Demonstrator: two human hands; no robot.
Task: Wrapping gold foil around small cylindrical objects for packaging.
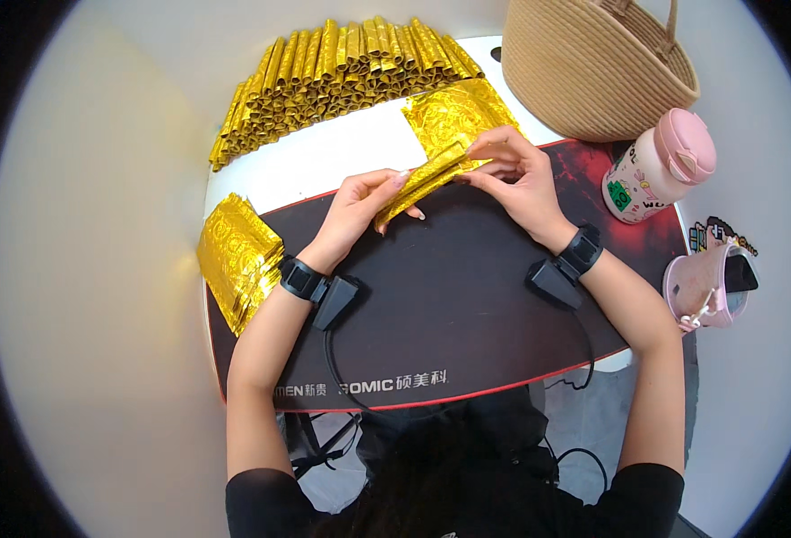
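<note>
Between my two hands, above the far part of the black desk mat, is a partly rolled sheet of gold foil paper. My left hand grips its lower left end, thumb on top and fingers beneath. The fingers of my right hand pinch its upper right end. Just behind it lies a flat pile of gold foil sheets. Another stack of gold foil sheets rests at the mat's left edge, beside my left forearm.
Many rolled gold foil tubes are heaped along the back of the white table. A woven basket stands at the back right. Nearer are a pink-lidded bottle and a pink holder. Cables hang from both wrist bands.
</note>
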